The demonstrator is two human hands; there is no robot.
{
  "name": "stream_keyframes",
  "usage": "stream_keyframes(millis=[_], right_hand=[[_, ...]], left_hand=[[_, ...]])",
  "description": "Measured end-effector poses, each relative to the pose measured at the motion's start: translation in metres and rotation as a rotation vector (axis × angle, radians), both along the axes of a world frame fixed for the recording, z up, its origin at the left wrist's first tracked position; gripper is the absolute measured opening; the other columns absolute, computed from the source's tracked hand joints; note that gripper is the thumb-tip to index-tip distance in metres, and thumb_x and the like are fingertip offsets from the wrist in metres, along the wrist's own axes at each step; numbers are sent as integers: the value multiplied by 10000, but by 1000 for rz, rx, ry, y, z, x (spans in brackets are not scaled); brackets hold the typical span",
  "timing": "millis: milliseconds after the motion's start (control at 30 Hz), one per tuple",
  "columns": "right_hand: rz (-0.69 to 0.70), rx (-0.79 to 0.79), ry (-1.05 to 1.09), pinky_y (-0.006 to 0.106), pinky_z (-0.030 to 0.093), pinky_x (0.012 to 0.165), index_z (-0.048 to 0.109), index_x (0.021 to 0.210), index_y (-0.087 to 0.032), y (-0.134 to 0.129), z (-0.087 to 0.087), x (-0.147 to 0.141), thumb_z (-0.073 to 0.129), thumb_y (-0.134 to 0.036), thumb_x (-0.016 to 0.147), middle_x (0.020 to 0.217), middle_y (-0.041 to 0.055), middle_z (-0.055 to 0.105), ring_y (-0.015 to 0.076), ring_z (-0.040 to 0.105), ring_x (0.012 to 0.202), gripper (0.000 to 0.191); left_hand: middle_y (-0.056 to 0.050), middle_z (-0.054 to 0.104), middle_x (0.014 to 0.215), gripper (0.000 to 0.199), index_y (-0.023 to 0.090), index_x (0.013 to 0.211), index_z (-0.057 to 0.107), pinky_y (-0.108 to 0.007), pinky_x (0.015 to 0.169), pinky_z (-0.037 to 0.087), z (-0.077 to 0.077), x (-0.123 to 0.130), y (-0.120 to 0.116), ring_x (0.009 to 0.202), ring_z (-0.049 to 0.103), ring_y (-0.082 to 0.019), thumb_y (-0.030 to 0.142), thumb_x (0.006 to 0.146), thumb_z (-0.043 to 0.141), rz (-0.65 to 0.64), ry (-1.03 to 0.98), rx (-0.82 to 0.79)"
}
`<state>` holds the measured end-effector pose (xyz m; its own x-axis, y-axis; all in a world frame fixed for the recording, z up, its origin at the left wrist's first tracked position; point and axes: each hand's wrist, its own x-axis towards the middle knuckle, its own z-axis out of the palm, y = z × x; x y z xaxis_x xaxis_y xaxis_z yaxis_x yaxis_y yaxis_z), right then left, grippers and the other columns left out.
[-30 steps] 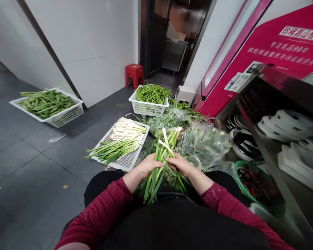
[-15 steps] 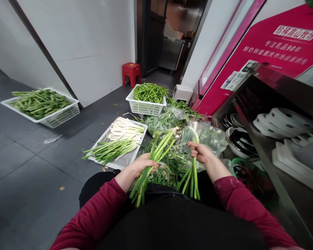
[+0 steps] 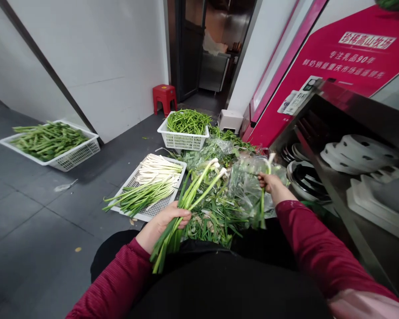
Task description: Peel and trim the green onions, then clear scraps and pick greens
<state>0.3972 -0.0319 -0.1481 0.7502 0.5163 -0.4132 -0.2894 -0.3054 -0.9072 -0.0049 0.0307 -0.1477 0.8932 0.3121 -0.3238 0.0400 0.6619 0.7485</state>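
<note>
In my left hand [image 3: 168, 217], fingers wrapped round them, is a bunch of spring onions [image 3: 194, 188], white root ends pointing up and away, green leaves hanging toward my lap. My right hand [image 3: 270, 182] is closed on another spring onion [image 3: 262, 210]; its pale end sticks up above the fingers and its leaves dangle below. Between and beyond my hands lies a heap of loose green leaves and trimmings [image 3: 216, 221]. Beside my left hand, more spring onions [image 3: 153, 177] lie in rows, white ends together, on a flat white perforated tray [image 3: 162, 208].
A white basket [image 3: 182, 141] of thin green stalks stands ahead, another white basket [image 3: 75, 158] of thicker green stalks at far left. Clear plastic bags [image 3: 242, 181] of greens lie near my right hand. A red stool [image 3: 164, 98] stands by the doorway; a metal shelf [image 3: 332, 190] with dishes is right.
My right hand has moved right and slightly up, away from the bunch, with its spring onion. My left hand has shifted a little left and down, still holding its bunch. The view has tilted slightly.
</note>
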Motion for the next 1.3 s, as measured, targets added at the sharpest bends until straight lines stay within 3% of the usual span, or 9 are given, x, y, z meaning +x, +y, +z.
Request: stream_keyframes(millis=[100,167,267,367,500,700,900,1300], right_hand=[[-9,-40,-1,174,148,280,431,656,-176,2,-12,-38,656,-266,741,405,-49,432,29,222,291,257],[4,56,-9,179,163,284,455,685,-178,2,-19,-78,702,-322,692,394,-88,367,33,235,297,285],[187,336,138,171,169,305,499,772,-180,0,-17,-138,739,-421,627,446,-113,334,18,226,315,370],[333,429,305,159,190,329,457,759,-191,1,-6,-169,773,-413,579,493,-115,361,8,253,334,426],[320,492,302,157,201,345,388,719,-202,0,0,-168,793,-350,564,459,-133,304,13,259,334,458],[313,501,286,164,230,367,415,743,-199,-15,-13,-160,782,-315,585,471,-125,324,18,289,348,416],[348,535,382,175,200,369,517,789,-177,-25,-20,-163,728,-334,654,478,-100,346,23,252,364,296],[400,523,156,189,238,386,589,810,-137,-31,-14,-160,672,-304,660,462,-88,362,33,271,380,239]], left_hand=[[43,440,480,314,146,621,446,-181,372,233,-1,6,-2,390,384,-50,283,607,728,25,1,-3],[39,444,476,323,139,594,455,-183,373,242,-4,13,-4,391,389,-51,297,595,737,34,14,-15],[21,462,477,313,122,569,497,-198,374,269,-11,22,-6,395,417,-68,336,612,721,-9,3,12],[-6,497,481,305,100,574,552,-206,381,309,-17,28,-6,401,450,-84,361,657,685,-57,11,73],[-36,575,540,260,89,621,591,-194,381,348,-14,31,-7,442,527,-106,325,644,697,26,130,80],[-25,596,518,242,105,633,568,-196,353,347,-13,32,-14,387,511,-99,306,620,703,95,225,92],[-22,613,517,285,121,728,557,-200,355,352,-15,37,-22,388,531,-119,317,594,716,63,267,77],[1,580,507,247,133,720,543,-192,352,340,-17,33,-23,367,498,-99,320,632,680,-30,194,53]])
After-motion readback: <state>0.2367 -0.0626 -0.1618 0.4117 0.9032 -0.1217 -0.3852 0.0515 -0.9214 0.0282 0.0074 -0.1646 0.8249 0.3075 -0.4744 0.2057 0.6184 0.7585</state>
